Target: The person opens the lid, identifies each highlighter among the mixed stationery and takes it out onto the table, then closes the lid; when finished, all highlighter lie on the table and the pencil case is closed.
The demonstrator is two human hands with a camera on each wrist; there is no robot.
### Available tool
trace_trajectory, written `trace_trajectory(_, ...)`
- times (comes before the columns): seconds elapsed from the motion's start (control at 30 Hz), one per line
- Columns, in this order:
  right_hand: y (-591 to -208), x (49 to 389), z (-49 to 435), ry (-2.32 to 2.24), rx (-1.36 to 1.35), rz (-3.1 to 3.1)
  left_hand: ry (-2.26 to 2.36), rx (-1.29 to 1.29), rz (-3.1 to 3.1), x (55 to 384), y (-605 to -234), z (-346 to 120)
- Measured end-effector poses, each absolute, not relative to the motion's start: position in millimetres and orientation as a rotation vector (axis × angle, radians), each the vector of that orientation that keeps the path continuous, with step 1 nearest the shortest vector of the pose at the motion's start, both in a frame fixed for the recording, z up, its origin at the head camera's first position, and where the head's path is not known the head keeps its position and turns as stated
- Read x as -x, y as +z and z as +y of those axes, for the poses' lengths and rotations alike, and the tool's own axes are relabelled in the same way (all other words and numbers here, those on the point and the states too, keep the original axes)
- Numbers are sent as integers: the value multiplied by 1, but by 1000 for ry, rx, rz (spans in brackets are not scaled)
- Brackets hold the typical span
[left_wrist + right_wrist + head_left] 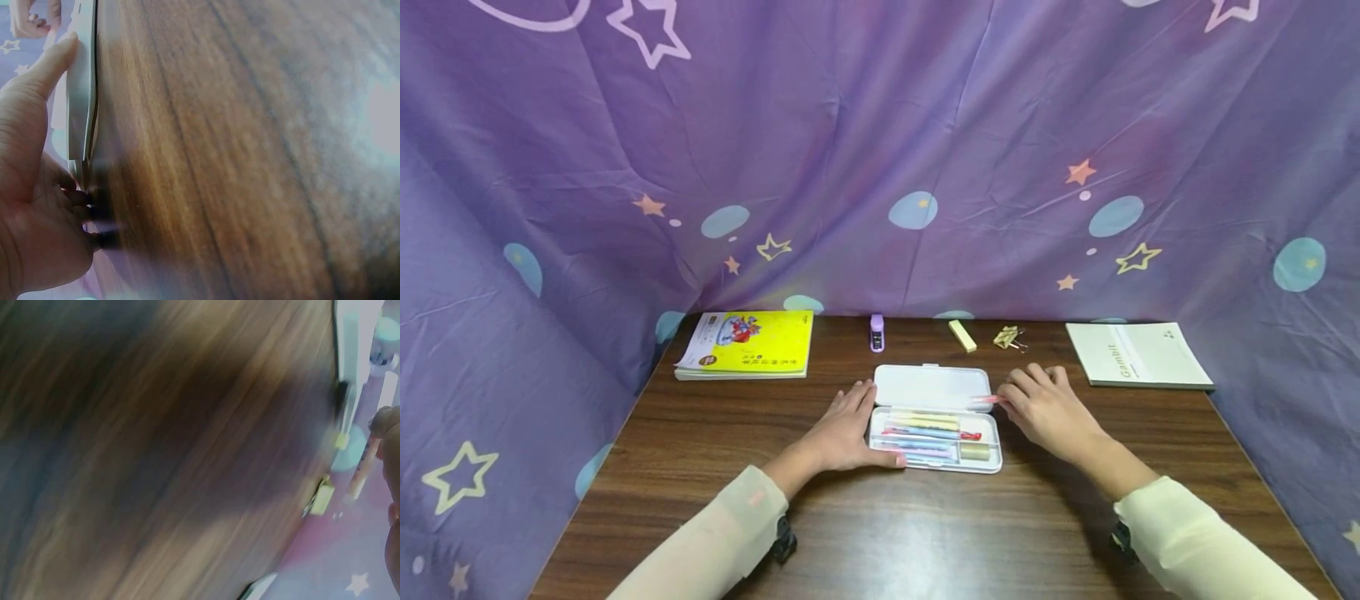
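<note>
A white pencil case (932, 385) lies opened flat on the table, its lid folded back. Several pens (921, 432) in yellow, blue, red and pink fill the tray, with a khaki block (974, 452) in its right compartment. My left hand (844, 432) rests at the case's left side, fingers extended beside it and thumb laid along the front edge. Over the lid's right end, my right hand (1047, 412) pinches a slim pink pen (989, 399). The right wrist view shows that pen's white and orange-pink barrel (365, 464) between thumb and fingertips.
Behind the case stand a small purple stapler-like item (877, 333), a pale yellow bar (962, 336) and gold binder clips (1009, 337). Yellow books (775, 346) lie back left, a pale green notebook (1138, 354) back right. A purple curtain (850, 167) borders the wooden table (715, 425).
</note>
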State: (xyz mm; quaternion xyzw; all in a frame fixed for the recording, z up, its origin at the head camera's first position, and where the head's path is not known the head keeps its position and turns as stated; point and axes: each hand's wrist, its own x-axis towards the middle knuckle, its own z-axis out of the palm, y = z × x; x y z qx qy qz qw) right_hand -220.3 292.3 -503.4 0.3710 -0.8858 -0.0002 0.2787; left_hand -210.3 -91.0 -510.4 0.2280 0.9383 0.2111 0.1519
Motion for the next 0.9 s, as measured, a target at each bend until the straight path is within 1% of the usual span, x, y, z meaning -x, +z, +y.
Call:
trace_trajectory(0.5, -517, 211, 343, -2, -911, -2442, 627, -645, 2692, 211, -513, -91)
trace_trajectory(0.9, -528, 211, 353, -51, -895, -2467, 620, -657, 2696, 211, -515, -91)
